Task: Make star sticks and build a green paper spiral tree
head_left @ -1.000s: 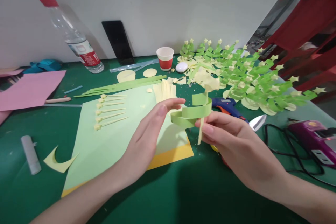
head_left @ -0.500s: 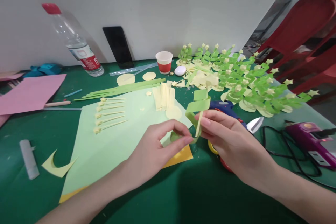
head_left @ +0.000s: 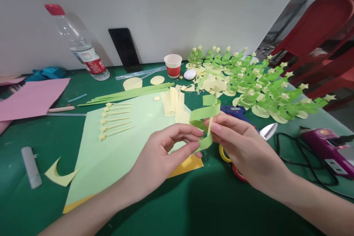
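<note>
My right hand (head_left: 242, 142) pinches a thin pale-yellow paper stem (head_left: 210, 125) between thumb and fingers, holding it nearly upright. Around the stem winds a light-green paper strip (head_left: 206, 111) in loose coils. At the strip's lower end is my left hand (head_left: 170, 145), its thumb and fingers closed about the strip; their exact contact is partly hidden. Behind and beneath my right hand lie a dark-blue glue gun (head_left: 235, 110) and scissors with yellow and red handles (head_left: 239, 173), both partly covered. The pale-green sheet (head_left: 118, 166) is under my left hand.
Several pale stems with star-like heads (head_left: 103, 129) lie on the sheet, with green strips (head_left: 129, 93) behind. Finished green spirals (head_left: 260, 81) crowd the back right. A paper cup (head_left: 173, 67), bottle (head_left: 87, 53), phone (head_left: 125, 49) and purple power strip (head_left: 329, 151) stand around.
My left fingers have spread slightly and shifted along the green strip's lower end. The coils look looser and wider to the left. My right hand stays nearly in place.
</note>
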{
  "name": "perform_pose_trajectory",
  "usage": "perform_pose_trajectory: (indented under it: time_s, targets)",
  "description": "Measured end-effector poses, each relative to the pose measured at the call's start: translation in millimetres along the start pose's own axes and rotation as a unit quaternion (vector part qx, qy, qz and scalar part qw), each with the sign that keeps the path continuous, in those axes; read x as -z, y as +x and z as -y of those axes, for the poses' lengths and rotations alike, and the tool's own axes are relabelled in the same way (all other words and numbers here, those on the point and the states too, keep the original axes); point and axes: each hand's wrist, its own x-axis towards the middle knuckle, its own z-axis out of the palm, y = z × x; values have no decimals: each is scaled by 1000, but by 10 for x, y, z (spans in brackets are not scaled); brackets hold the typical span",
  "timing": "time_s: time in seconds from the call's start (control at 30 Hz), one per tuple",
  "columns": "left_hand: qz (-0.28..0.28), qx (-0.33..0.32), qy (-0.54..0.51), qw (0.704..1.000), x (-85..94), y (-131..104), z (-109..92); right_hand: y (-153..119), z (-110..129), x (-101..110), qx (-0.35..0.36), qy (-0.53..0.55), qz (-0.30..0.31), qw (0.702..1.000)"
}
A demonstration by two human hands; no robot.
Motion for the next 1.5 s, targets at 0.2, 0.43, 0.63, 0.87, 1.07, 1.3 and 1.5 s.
perform_pose_trajectory:
  time_s: [0.2,0.43,0.63,0.87,1.07,1.3,1.5]
  targets:
    - [19,-19,19,999,28,-2,31,40,-8,43,50,-38,27,998]
    - [2,-39,101,994,62,23,32,96,-41,72,120,-138,-7,983]
    - [-20,-37,176,983,66,87,31,102,-15,48,144,-205,-18,968]
    - [-33,-3,215,976,218,140,36,87,205,212,204,-180,-105,957]
    - [-127,-16,139,982,367,286,107,104,153,163,146,-156,-67,975]
    - [28,-25,97,995,74,114,65,144,-106,72,23,-72,26,997]
    - [34,18,35,999,14,114,150,144,-146,48,-36,-11,65,997]
